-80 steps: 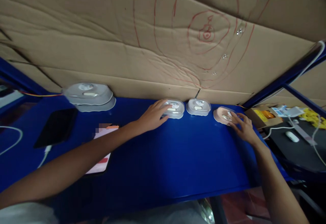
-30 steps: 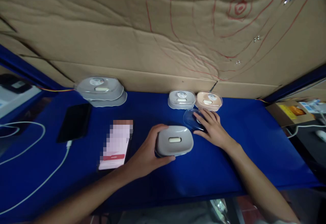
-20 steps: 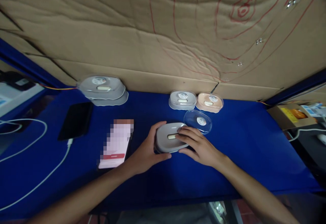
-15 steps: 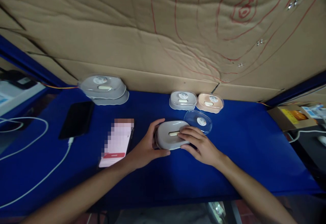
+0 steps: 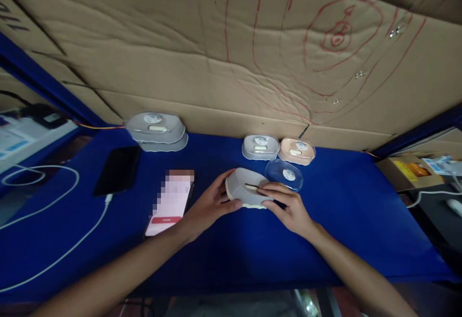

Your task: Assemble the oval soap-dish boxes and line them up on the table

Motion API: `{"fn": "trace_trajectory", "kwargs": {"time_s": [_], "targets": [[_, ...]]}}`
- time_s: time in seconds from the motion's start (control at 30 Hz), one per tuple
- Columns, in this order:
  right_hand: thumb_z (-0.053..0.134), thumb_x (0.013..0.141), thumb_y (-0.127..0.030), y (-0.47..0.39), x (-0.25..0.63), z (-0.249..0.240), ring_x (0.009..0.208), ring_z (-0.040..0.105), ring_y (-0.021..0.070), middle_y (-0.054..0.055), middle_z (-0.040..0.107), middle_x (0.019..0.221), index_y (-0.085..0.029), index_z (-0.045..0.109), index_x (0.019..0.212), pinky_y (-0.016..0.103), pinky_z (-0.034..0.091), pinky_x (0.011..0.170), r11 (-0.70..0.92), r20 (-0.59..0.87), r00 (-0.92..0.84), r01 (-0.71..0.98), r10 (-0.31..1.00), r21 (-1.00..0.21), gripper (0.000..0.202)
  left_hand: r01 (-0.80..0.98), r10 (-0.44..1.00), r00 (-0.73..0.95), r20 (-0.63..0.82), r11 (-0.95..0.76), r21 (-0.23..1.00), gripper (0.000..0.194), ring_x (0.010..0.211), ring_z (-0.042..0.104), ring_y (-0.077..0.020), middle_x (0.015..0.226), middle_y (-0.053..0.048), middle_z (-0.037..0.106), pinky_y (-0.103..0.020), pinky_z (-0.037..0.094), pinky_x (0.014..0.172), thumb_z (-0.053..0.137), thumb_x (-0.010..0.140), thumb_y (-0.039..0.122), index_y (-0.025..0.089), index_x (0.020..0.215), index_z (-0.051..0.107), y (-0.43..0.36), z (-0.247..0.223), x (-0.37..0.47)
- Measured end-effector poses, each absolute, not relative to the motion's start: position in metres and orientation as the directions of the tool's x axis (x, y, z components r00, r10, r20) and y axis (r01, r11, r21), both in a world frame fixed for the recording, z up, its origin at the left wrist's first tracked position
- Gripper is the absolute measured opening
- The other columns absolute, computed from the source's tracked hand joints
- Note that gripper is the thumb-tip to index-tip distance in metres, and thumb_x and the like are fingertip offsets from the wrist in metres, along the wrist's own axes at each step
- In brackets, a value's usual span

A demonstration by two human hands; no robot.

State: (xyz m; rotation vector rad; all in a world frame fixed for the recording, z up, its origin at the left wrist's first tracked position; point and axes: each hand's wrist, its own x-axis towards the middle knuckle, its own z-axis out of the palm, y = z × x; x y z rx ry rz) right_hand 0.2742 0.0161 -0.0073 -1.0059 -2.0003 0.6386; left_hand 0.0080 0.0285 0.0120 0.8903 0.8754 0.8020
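A grey oval plastic box (image 5: 242,187) with a pale edge and a slot in its upper face is between my hands, tilted. My left hand (image 5: 212,204) grips its left end, thumb along the near side and fingers behind. My right hand (image 5: 292,206) holds the right end, its thumb at the near lower edge and fingertips beside the slot. Just behind my right hand lies a clear oval cover (image 5: 283,176) with a round sticker. Whether the box touches the table is hard to make out.
Farther back stand a grey box (image 5: 256,151), a peach box (image 5: 305,154) and stacked grey boxes (image 5: 155,136), by a cardboard wall (image 5: 162,67). A lit phone (image 5: 169,201), a dark phone (image 5: 117,170) and a white cable (image 5: 90,225) lie left on the blue tabletop (image 5: 346,230).
The grey box has tipped in my hands, so its pale edge shows more. My right fingers have shifted slightly toward its right end. The whole view has moved a little.
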Motion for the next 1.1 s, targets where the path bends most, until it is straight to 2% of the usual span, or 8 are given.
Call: {"fn": "trace_trajectory", "kwargs": {"time_s": [0.17,0.33,0.43,0.67,0.8,0.9,0.97,1.1], "targets": [[0.065,0.104,-0.047,0.024,0.28,-0.008,0.108,0.079,0.028,0.007,0.082,0.118,-0.028,0.085,0.111,0.045,0.065,0.096,0.349,0.332,-0.112,0.394,0.936,-0.85,0.028,-0.284,0.845,0.402,-0.353,0.481,0.829,0.096,0.133,0.064,-0.03,0.141,-0.009,0.071,-0.043,0.048,0.114,0.094,0.076,0.025,0.031,0.159,0.046,0.031,0.01,0.004],[0.062,0.106,-0.045,0.026,0.283,-0.005,0.114,0.077,0.0292,0.005,0.081,0.121,-0.03,0.084,0.114,0.049,0.063,0.103,0.355,0.354,-0.081,0.402,0.932,-0.844,0.027,-0.402,0.816,0.438,-0.378,0.554,0.729,0.09,0.128,0.067,-0.0264,0.135,-0.005,0.072,-0.039,0.051,0.11,0.09,0.075,0.015,0.033,0.154,0.052,0.032,0.006,0.002],[0.068,0.104,-0.036,0.019,0.28,-0.005,0.12,0.074,0.0276,0.008,0.077,0.129,-0.031,0.078,0.129,0.046,0.062,0.104,0.487,0.443,-0.207,0.46,0.872,-0.743,0.028,-0.412,0.834,0.42,-0.359,0.528,0.743,0.09,0.129,0.066,-0.0273,0.139,-0.006,0.071,-0.04,0.051,0.111,0.091,0.075,0.014,0.034,0.153,0.053,0.031,0.005,0.005],[0.067,0.104,-0.024,0.005,0.272,-0.008,0.135,0.063,0.029,0.011,0.07,0.138,-0.033,0.047,0.162,0.051,0.058,0.113,0.718,0.527,-0.494,0.548,0.692,-0.43,0.062,-0.376,0.839,0.491,-0.235,0.447,0.812,0.113,0.136,0.061,-0.0326,0.158,-0.007,0.058,-0.039,0.055,0.101,0.098,0.067,0.017,0.043,0.162,0.043,0.029,0.01,0.002],[0.058,0.108,-0.041,0.008,0.279,-0.004,0.141,0.058,0.0326,0.014,0.063,0.149,-0.033,0.037,0.167,0.056,0.054,0.116,0.754,0.462,-0.6,0.571,0.653,-0.325,0.064,-0.361,0.845,0.477,-0.242,0.439,0.823,0.099,0.13,0.065,-0.0306,0.147,-0.008,0.067,-0.04,0.053,0.105,0.097,0.072,0.025,0.039,0.158,0.05,0.03,0.01,-0.001],[0.044,0.109,-0.059,0.02,0.296,-0.002,0.153,0.045,0.0388,0.014,0.042,0.169,-0.035,0.035,0.168,0.066,0.044,0.12,0.609,0.406,-0.476,0.726,0.78,-0.318,0.064,-0.363,0.836,0.452,-0.311,0.491,0.792,0.084,0.127,0.067,-0.0313,0.141,-0.008,0.07,-0.043,0.054,0.104,0.091,0.081,0.027,0.037,0.155,0.052,0.03,0.009,0.0],[0.047,0.107,-0.062,0.03,0.312,-0.005,0.159,0.035,0.0417,0.015,0.033,0.174,-0.034,0.03,0.17,0.071,0.036,0.123,0.433,0.357,-0.319,0.847,0.878,-0.309,0.071,-0.378,0.823,0.449,-0.349,0.529,0.76,0.08,0.13,0.066,-0.0321,0.143,-0.008,0.069,-0.044,0.055,0.104,0.088,0.083,0.026,0.035,0.154,0.052,0.031,0.008,0.001],[0.055,0.102,-0.069,0.043,0.333,-0.019,0.157,0.036,0.0455,0.017,0.04,0.171,-0.031,0.036,0.167,0.075,0.04,0.118,0.314,0.211,-0.264,0.915,0.941,-0.254,0.078,-0.401,0.802,0.464,-0.376,0.569,0.718,0.073,0.131,0.065,-0.0326,0.142,-0.008,0.07,-0.045,0.055,0.106,0.084,0.084,0.023,0.031,0.151,0.055,0.034,0.007,0.003]]}}
